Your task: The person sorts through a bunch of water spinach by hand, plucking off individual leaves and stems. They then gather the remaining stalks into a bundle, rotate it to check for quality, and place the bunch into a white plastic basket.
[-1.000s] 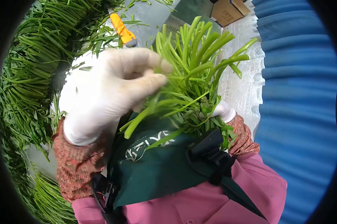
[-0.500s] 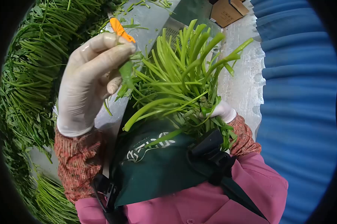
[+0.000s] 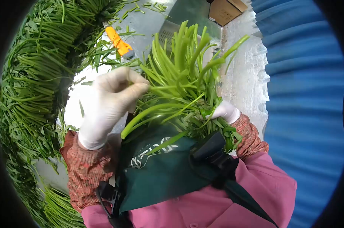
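Observation:
My gloved right hand (image 3: 226, 111) is closed around the leafy end of a bunch of greens (image 3: 183, 72), which look like water spinach. The cut stems fan upward and toward the left, and leaves hang below my grip. My gloved left hand (image 3: 117, 95) is at the left side of the bunch, thumb and fingertips pinched on a thin green stem (image 3: 156, 88). Some of its fingers are hidden behind the palm. Beyond the left hand, an orange-handled cutter (image 3: 118, 41) lies on the metal table (image 3: 141, 22) among loose leaves.
Long piles of the same greens (image 3: 35, 87) line the left side. Cut stem bits (image 3: 153, 7) are scattered at the far end. A cardboard box (image 3: 227, 11) and a plastic basket (image 3: 167, 32) stand beyond the bunch. Blue sheeting (image 3: 305, 95) covers the right.
My left hand has come down and right to the bunch, and the leafy piece it held is out of its fingers. My right hand keeps its hold with little movement.

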Demonstrator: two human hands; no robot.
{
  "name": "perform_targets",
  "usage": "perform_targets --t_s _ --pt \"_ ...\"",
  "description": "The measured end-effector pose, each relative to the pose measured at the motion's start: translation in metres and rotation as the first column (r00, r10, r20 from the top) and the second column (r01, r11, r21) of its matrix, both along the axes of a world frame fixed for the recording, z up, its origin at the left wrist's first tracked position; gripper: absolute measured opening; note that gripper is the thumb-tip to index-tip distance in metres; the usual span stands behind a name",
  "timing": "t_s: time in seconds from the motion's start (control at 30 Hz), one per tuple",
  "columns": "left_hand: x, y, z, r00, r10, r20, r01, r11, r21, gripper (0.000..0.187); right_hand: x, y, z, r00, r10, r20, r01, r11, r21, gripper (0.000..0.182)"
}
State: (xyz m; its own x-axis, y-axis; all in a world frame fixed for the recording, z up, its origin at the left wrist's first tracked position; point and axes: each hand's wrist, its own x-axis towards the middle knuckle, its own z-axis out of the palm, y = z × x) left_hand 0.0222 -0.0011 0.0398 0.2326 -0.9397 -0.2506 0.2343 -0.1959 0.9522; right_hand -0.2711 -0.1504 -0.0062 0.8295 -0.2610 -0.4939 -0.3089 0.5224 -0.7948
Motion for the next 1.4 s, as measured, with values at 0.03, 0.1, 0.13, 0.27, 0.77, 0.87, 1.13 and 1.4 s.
perform_targets --t_s 0.03,0.1,0.13,0.27,0.77,0.87,1.13,1.4 --pt "0.004 0.0 0.003 0.994 0.089 0.055 -0.09 0.996 0.02 0.005 0.0 0.0 0.002 1.0 -0.009 -0.017 0.009 0.999 -0.044 0.079" --pt "0.016 0.005 0.006 0.989 0.126 0.073 -0.125 0.992 -0.012 0.008 0.0 -0.006 -0.004 1.0 -0.007 0.019 0.009 0.996 -0.09 0.079" --pt "0.02 0.006 0.007 0.987 0.136 0.086 -0.134 0.99 -0.033 0.009 0.0 -0.01 -0.005 0.999 -0.005 0.04 0.01 0.993 -0.115 0.079" --pt "0.025 0.012 0.009 0.976 0.206 0.067 -0.197 0.972 -0.125 0.011 0.007 -0.023 0.018 0.994 -0.098 0.045 0.105 0.977 -0.184 0.076" --pt "-0.031 -0.008 -0.005 0.841 -0.19 0.507 0.276 0.956 -0.099 0.037 0.012 -0.067 0.072 0.965 -0.251 0.071 0.125 0.204 -0.971 0.048" --pt "-0.045 -0.013 -0.023 0.86 -0.167 0.481 0.242 0.965 -0.097 0.035 0.021 -0.06 0.071 0.974 -0.211 0.082 0.118 0.168 -0.979 0.055" --pt "-0.052 -0.006 -0.027 0.935 -0.05 -0.35 0.037 0.998 -0.046 0.025 0.03 -0.052 0.062 0.988 -0.156 -0.014 -0.002 0.078 -0.997 0.063" --pt "-0.045 0.003 -0.014 0.984 -0.004 -0.176 0.004 1.0 0.002 0.015 0.029 -0.059 0.06 0.988 -0.153 -0.018 -0.04 -0.144 -0.989 0.07"
